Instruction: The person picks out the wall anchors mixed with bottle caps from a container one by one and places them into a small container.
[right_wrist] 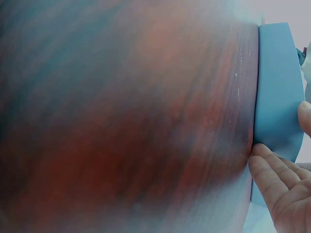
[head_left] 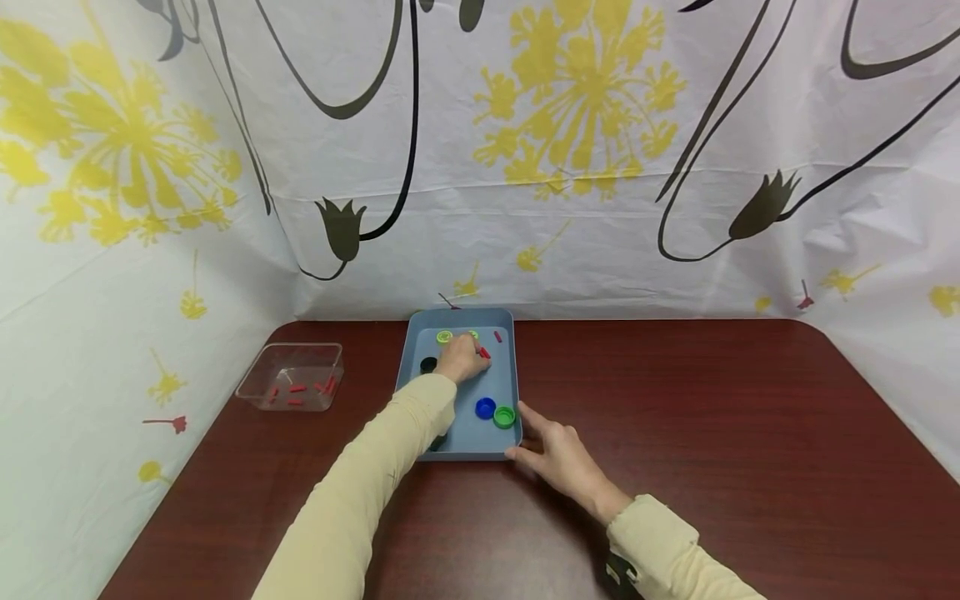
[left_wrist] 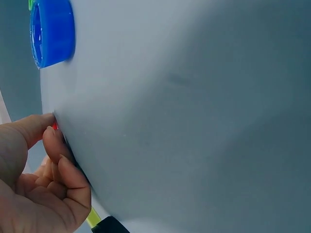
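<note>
Inside the blue-gray tray (head_left: 468, 456), your left hand (head_left: 459, 360) pinches a short red stick (head_left: 484, 353) by the fingertips, so a loosened pinch could drop it; your right hand (head_left: 564, 460), relaxed against the corner, could shift the tray by pressing.

A black cap (head_left: 428, 365) sits just left of the left hand (head_left: 462, 360), with a yellow-green cap (head_left: 444, 337) beyond it. A blue cap (head_left: 485, 408) and a green cap (head_left: 504, 417), side by side, lie near the right hand (head_left: 562, 458). A dark thing (head_left: 437, 442), possibly another cap, shows partly on the left hand's near side. Past both hands hangs a white flowered sheet (head_left: 450, 212).
</note>
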{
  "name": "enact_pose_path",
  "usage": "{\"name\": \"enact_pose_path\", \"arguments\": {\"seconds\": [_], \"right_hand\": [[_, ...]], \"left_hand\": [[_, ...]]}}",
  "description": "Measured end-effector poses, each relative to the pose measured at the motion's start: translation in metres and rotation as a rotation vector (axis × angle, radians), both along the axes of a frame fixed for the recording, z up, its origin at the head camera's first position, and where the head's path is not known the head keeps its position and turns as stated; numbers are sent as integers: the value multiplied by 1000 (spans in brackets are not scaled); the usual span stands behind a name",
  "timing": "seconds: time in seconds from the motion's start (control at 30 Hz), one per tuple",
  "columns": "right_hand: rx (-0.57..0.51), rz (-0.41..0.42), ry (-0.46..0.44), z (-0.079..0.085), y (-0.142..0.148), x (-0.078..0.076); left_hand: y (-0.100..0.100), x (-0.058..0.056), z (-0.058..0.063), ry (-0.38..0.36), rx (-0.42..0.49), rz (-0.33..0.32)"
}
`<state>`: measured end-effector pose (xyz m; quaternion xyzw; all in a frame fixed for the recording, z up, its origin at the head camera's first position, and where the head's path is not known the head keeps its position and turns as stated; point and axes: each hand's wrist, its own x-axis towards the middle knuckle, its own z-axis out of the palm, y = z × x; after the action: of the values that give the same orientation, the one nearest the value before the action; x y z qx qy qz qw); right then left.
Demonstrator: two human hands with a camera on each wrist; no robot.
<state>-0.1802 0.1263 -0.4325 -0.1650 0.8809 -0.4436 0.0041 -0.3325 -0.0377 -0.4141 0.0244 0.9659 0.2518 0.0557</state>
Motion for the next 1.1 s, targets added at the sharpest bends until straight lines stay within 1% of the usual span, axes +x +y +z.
{"name": "enact_pose_path", "arguments": {"seconds": [0.27, 0.4, 0.5, 0.63, 0.7, 0.77, 0.87, 0.97, 1.1], "right_hand": [[-5, -1, 0, 0, -1, 1], [-6, 5, 2, 0, -1, 1], [-6, 3, 3, 0, -1, 1], [-8, 5, 0, 1, -2, 1], [-1, 5, 3, 1, -2, 1], [7, -1, 3, 1, -2, 1], [13, -23, -3, 1, -3, 1], [17, -37, -5, 1, -3, 1], [35, -44, 9, 1, -3, 1]], "left_hand": [[-2, -1, -2, 7, -3, -8], [-5, -1, -3, -6, -18, -37], [-9, 0, 0, -31, -1, -73], [-17, 2, 6, -60, 52, -110], [-20, 3, 9, -59, 76, -117], [-23, 4, 14, -66, 101, -122], [-28, 7, 22, -81, 161, -127], [-35, 11, 30, -118, 214, -131], [-48, 14, 37, -138, 242, -123]]}}
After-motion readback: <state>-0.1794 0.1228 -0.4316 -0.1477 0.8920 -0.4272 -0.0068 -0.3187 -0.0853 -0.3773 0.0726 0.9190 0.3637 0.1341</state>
